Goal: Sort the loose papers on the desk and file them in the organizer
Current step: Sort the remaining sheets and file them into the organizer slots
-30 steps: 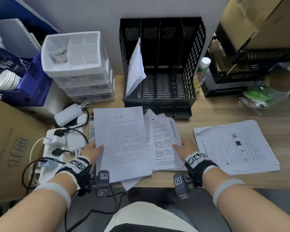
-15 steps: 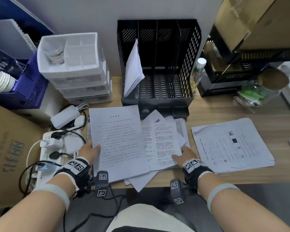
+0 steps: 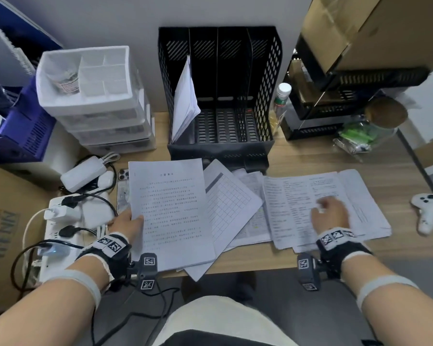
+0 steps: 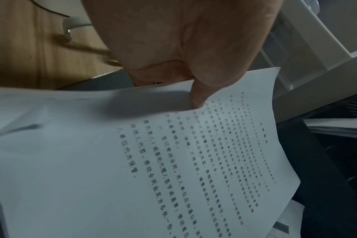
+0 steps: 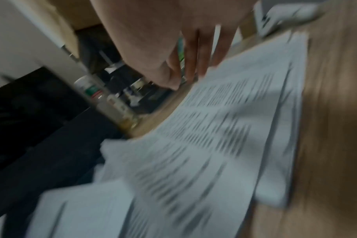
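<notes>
Left hand (image 3: 125, 224) pinching the text sheet (image 3: 170, 213) by its edge, thumb on top. Right hand (image 3: 331, 213) flat, fingers (image 5: 202, 53) slightly spread on the paper stack (image 3: 295, 208). Black organizer (image 3: 220, 96) beyond both.

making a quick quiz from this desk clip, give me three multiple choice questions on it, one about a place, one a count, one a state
1. Where do the filed papers stand in the black organizer?
A. leftmost slot
B. rightmost slot
C. lying on top

2. How many slots does the organizer have?
A. two
B. four
C. six

3. What is the left hand doing?
A. resting on the power strip
B. pinching the text sheet
C. hanging idle

Answers: 1 A, the sheets lean in the leftmost slot. 2 B, three dividers make four slots. 3 B, the left wrist view shows the thumb pressed onto the sheet's edge.
</notes>
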Available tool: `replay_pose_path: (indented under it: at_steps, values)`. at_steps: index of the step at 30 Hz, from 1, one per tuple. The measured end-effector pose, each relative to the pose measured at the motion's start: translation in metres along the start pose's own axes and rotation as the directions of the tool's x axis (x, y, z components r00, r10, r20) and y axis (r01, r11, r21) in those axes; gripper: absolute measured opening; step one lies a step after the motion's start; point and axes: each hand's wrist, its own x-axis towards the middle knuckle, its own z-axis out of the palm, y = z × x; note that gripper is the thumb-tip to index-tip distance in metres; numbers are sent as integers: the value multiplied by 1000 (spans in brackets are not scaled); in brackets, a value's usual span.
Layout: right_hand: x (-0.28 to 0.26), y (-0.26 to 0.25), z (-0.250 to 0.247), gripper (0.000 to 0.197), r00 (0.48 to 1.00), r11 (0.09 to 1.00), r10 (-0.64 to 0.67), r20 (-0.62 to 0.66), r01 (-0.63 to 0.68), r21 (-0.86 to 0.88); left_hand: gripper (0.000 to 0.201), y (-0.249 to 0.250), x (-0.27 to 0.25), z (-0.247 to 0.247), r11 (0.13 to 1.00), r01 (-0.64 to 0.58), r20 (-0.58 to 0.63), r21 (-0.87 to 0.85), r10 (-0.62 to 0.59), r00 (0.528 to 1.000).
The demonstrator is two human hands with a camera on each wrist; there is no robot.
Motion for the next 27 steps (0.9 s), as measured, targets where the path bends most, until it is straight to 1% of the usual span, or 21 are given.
replay_pose_path:
  at_steps: [1, 2, 3, 4, 5, 7, 8, 9, 10, 11, 12, 13, 14, 15, 16, 18, 21, 23, 24, 25, 27]
  values:
    - [-10, -7, 16, 16, 986, 997, -34, 164, 22, 74, 38, -1, 1, 1, 1000, -3, -1, 3, 3, 1000]
    - [-20, -13, 33, 15, 944, 990, -57, 326, 11, 140, 39, -2, 0, 1, 1000, -4, 2, 12, 4, 1000]
    - [-33, -22, 50, 14, 878, 974, -50, 477, -62, 217, 39, -4, 2, 1, 1000, -12, 4, 18, 12, 1000]
    - [-41, -30, 65, 16, 810, 937, -27, 586, -183, 296, 40, -6, 5, 0, 1000, -14, 8, 26, 14, 1000]
    - [-54, -42, 74, 19, 749, 893, 11, 663, -305, 330, 40, -8, 5, 0, 999, -13, 10, 37, 13, 1000]
    - [-59, -59, 94, 31, 660, 834, 62, 749, -446, 324, 39, -11, 6, 0, 999, -14, 12, 52, 13, 1000]
    - [-59, -67, 101, 37, 570, 821, 32, 821, -484, 304, 38, -12, 4, 0, 999, -14, 12, 49, 14, 1000]
    - [-59, -74, 108, 37, 474, 820, -14, 880, -499, 281, 37, -13, 3, -1, 999, -15, 8, 33, 14, 1000]
    - [-58, -78, 116, 33, 404, 826, -25, 914, -507, 247, 35, -15, 3, -1, 1000, -12, 5, 11, 12, 1000]
    - [-61, -85, 115, 32, 414, 825, 31, 910, -524, 210, 34, -18, 4, -2, 1000, -14, 1, -11, 14, 1000]
    - [-65, -91, 112, 33, 462, 818, 79, 883, -537, 208, 33, -18, 3, -2, 1000, -9, 0, -26, 9, 1000]
    - [-68, -95, 111, 34, 530, 822, 111, 841, -525, 222, 32, -18, 2, -2, 999, -2, 1, -39, 2, 1000]
    - [-72, -98, 108, 33, 592, 843, 91, 801, -474, 254, 32, -19, 2, -3, 999, 2, 3, -48, -2, 1000]
    - [-78, -100, 106, 31, 634, 879, 55, 771, -397, 263, 31, -19, 1, -4, 998, 11, 7, -62, -10, 1000]
    - [-77, -102, 105, 26, 676, 904, 12, 737, -322, 281, 31, -21, 2, -5, 997, 19, 5, -80, -18, 1000]
    - [-83, -103, 97, 12, 760, 911, -83, 645, -205, 359, 29, -24, 5, -9, 991, 34, 1, -127, -34, 999]
    - [-80, -95, 74, 8, 889, 852, -145, 435, -112, 512, 25, -36, 22, -13, 982, 36, 6, -183, -36, 999]
    - [-68, -70, 55, 13, 968, 822, -68, 242, -83, 563, 29, -45, 36, -13, 979, 34, 6, -203, -33, 999]
    - [-59, -52, 44, 19, 988, 811, 11, 155, -100, 577, 34, -44, 38, -12, 979, 28, 3, -204, -28, 1000]
    - [-49, -33, 36, 24, 989, 796, 111, 95, -146, 587, 42, -45, 41, -12, 979, 25, 2, -202, -25, 1000]
    - [-35, 2, 21, 27, 950, 708, 306, 65, -273, 651, 56, -51, 54, -11, 983, 24, 8, -181, -23, 1000]
